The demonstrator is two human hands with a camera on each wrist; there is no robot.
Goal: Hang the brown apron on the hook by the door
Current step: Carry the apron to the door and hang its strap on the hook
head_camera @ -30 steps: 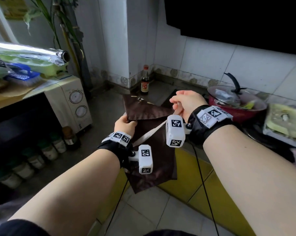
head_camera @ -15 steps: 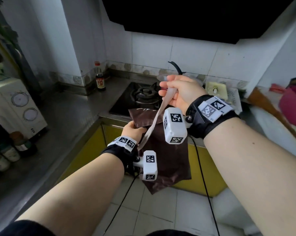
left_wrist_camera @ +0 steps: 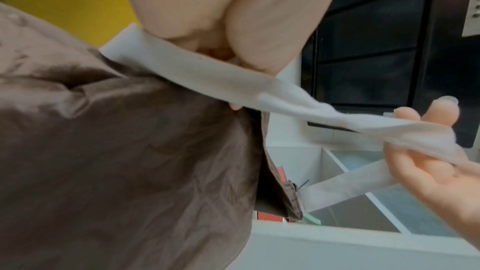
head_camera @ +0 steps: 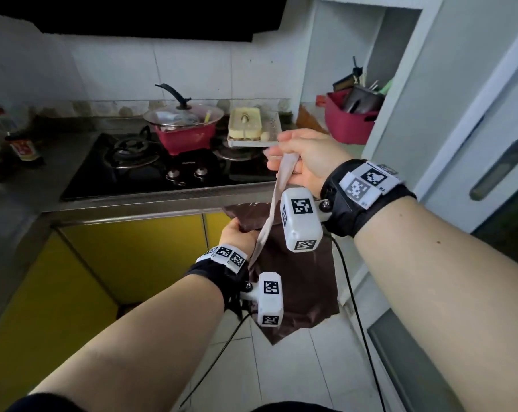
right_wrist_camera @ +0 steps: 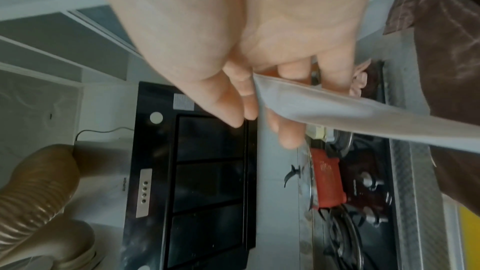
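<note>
Apron (head_camera: 299, 281) in your grip reads as thin brown cloth, creased, with a faint sheen; its strap (head_camera: 277, 200) is off-white woven tape, matt and soft-edged. Hob (head_camera: 138, 173) in front of you: black glass, glossy, with dark matt metal pan supports. Pot (head_camera: 186, 135) has a red body and a clear glass lid. Counter edge (head_camera: 162, 203) looks like brushed steel. Cabinet fronts (head_camera: 132, 254) below are yellow, smooth, semi-gloss. Wall tiles (head_camera: 192, 72) are white, glazed. You wear black fabric wristbands (head_camera: 344, 200) carrying white plastic housings
</note>
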